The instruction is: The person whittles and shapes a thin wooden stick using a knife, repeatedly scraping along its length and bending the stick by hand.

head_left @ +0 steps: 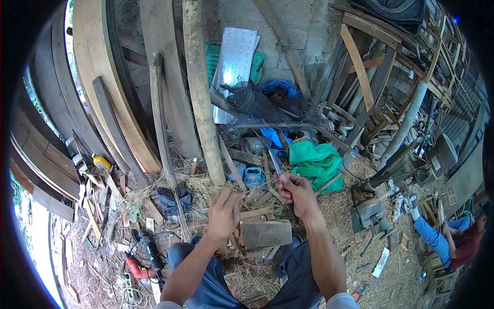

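My left hand (pixel 223 215) is closed, its fingers pinching the lower end of a thin wooden strip (pixel 232 166) that slants up and to the left. In my right hand (pixel 299 195) is a knife (pixel 275 161), its blade pointing up and away from me; its handle is mostly hidden by the fingers. The two hands are apart, the right one a little farther forward. Below and between them a squared wooden block (pixel 266 235) lies between my knees.
Ahead lie a green plastic sheet (pixel 315 164) and a blue container (pixel 253 177). A round pole (pixel 202 92) and boards (pixel 110 87) stand left. A red power tool (pixel 139 269) lies lower left, a bench vise (pixel 371 216) stands right, and another person (pixel 453 239) sits far right.
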A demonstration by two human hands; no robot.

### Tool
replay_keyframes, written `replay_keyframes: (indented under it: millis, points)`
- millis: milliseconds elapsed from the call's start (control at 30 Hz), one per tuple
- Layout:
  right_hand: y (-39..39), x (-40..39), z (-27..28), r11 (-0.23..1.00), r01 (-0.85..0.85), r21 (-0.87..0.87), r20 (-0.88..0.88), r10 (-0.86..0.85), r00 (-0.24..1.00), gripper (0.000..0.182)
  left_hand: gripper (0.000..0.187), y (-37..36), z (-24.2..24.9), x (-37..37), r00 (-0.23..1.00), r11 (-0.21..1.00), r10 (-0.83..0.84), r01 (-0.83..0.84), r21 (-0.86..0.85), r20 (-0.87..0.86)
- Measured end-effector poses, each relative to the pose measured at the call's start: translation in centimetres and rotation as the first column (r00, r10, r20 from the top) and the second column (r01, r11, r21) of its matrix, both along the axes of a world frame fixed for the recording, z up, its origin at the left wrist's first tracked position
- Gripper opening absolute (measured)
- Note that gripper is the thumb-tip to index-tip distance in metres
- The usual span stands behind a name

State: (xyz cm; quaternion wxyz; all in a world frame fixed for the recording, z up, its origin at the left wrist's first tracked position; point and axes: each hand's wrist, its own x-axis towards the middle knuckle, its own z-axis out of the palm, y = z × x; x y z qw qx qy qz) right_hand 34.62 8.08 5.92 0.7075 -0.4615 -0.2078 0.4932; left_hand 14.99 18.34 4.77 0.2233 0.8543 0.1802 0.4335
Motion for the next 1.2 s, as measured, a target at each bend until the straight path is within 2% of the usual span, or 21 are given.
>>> replay_keyframes:
  millis: [133,200,333,367,433,467,500,533,600,633,700,767,800,833,967,1033,1067,1100,1167,1200]
  points:
    - [-0.1,-1.1,-0.1,0.997,-0.031,-0.068,-0.022,0.029,0.999,0.022,0.026,0.1,0.7,-0.2,1.0,0.999,0.016,-0.016,0.037,-0.018]
    - [-0.1,0.5,-0.1,0.998,-0.013,-0.059,-0.034,0.011,0.999,0.021,0.026,0.1,0.8,-0.4,0.998,0.998,-0.035,0.037,0.048,-0.043]
    - [-0.2,1.5,0.1,0.997,0.003,-0.071,-0.035,-0.005,0.999,0.019,0.025,0.0,1.2,-0.2,0.998,0.999,-0.035,0.037,0.033,-0.053]
    - [-0.2,1.8,-0.2,0.996,0.003,-0.093,-0.029,-0.005,1.0,0.019,0.023,0.4,0.9,-0.4,0.999,0.995,-0.022,0.027,0.095,-0.047]
    - [-2.1,9.7,-4.9,0.969,0.189,0.158,-0.354,-0.123,0.927,0.022,0.02,1.1,1.1,-1.5,0.999,0.988,-0.013,0.019,0.152,-0.043]
    - [-4.0,10.7,-3.7,0.93,0.343,0.133,-0.184,-0.317,0.931,0.023,0.016,1.9,1.8,-2.7,0.994,0.992,0.111,-0.112,0.062,0.022]
    - [-4.7,10.9,-1.9,0.866,0.478,0.145,-0.001,-0.483,0.875,0.025,0.013,2.7,2.5,-3.4,0.965,0.969,0.248,-0.246,-0.032,0.087]
    - [-3.9,10.1,-0.8,0.87,0.466,0.161,0.01,-0.473,0.881,0.025,0.006,3.1,2.6,-3.2,0.966,0.973,0.227,-0.229,-0.003,0.123]
    - [-2.7,6.5,-0.8,0.908,0.418,-0.035,0.032,-0.417,0.908,0.028,0.007,3.1,2.9,-2.4,0.975,0.979,0.201,-0.197,-0.052,0.091]
    - [-2.3,5.2,-0.7,0.907,0.418,-0.038,0.026,-0.418,0.908,0.028,0.009,2.9,2.9,-2.1,0.985,0.981,0.169,-0.164,-0.103,0.045]
    - [-1.3,2.8,-0.1,0.971,0.228,0.066,0.122,-0.235,0.964,0.029,0.007,2.5,2.4,-1.8,0.984,0.981,0.168,-0.162,-0.103,0.053]
    - [-0.6,-0.7,0.4,0.987,0.162,-0.012,0.254,-0.154,0.955,0.031,0.007,1.5,1.9,-1.3,0.993,0.953,0.111,-0.092,-0.288,0.05]
    - [-0.3,-2.1,0.0,0.997,0.076,0.005,0.27,-0.074,0.96,0.03,0.007,1.4,1.1,-0.8,0.993,0.975,0.096,-0.079,-0.208,0.075]
    - [-0.1,-3.1,-0.2,1.0,-0.012,0.019,0.285,0.006,0.958,0.03,0.007,1.1,1.2,-0.3,0.993,0.976,0.084,-0.066,-0.209,0.077]
    - [0.9,-4.2,-0.1,0.994,-0.09,0.064,0.187,0.076,0.979,0.029,0.007,0.0,1.1,0.7,0.996,0.982,0.042,-0.026,-0.187,0.079]
    - [1.0,-3.8,-0.1,0.996,-0.09,0.01,0.124,0.088,0.988,0.025,0.008,-0.3,0.9,0.7,0.998,0.954,0.01,0.01,-0.3,0.065]
    - [0.8,-3.8,0.0,0.995,-0.1,0.031,0.113,0.096,0.989,0.021,0.008,-0.3,0.9,0.6,0.998,0.955,0.015,0.005,-0.298,0.065]
    - [0.8,-4.0,0.0,0.994,-0.104,0.03,0.113,0.1,0.988,0.021,0.009,-0.3,0.8,0.5,0.999,0.955,0.014,0.0,-0.295,0.045]
    - [0.8,-4.3,-0.1,0.981,-0.191,-0.034,0.256,0.193,0.947,0.018,0.009,-0.5,0.7,0.6,1.0,0.955,0.013,-0.004,-0.297,0.026]
    - [0.8,-4.4,-0.2,0.981,-0.192,-0.012,0.222,0.19,0.956,0.017,0.009,-0.6,0.7,0.6,1.0,0.942,0.009,-0.004,-0.335,0.013]
